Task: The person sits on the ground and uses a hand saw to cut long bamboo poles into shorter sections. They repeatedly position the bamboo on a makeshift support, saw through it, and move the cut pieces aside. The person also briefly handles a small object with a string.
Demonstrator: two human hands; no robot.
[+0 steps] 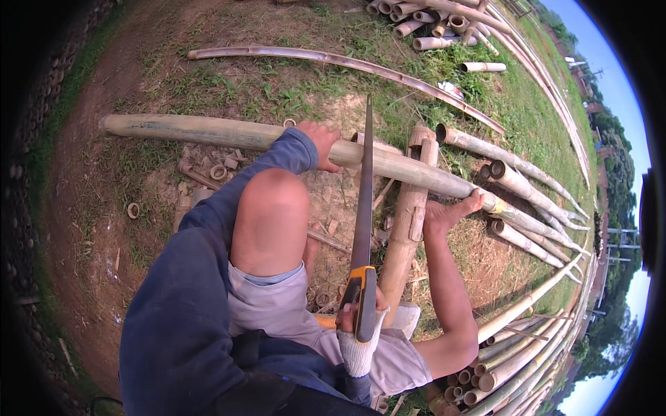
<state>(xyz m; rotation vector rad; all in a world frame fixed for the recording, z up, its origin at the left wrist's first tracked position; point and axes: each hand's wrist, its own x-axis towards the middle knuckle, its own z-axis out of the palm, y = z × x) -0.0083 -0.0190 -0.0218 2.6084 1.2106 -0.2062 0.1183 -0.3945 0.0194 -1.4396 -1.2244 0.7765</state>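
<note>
Two items we are holding: our left hand is clasping a long, pale-green, round bamboo pole, which is lying across a thick tan bamboo support; our right hand is gripping an orange-and-black-handled, long-bladed handsaw.

Bare foot: obstacle along pole

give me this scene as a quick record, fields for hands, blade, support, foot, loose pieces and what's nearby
Left hand: grips the long bamboo pole from above
Right hand: holds the handsaw by its orange-and-black handle
Blade: crosses the pole in view; contact unclear
Support: thick bamboo piece beneath the pole
Foot: bare right foot against the pole
Loose: cut bamboo ring on the ground
Nearby: bamboo stack, lower right
</note>
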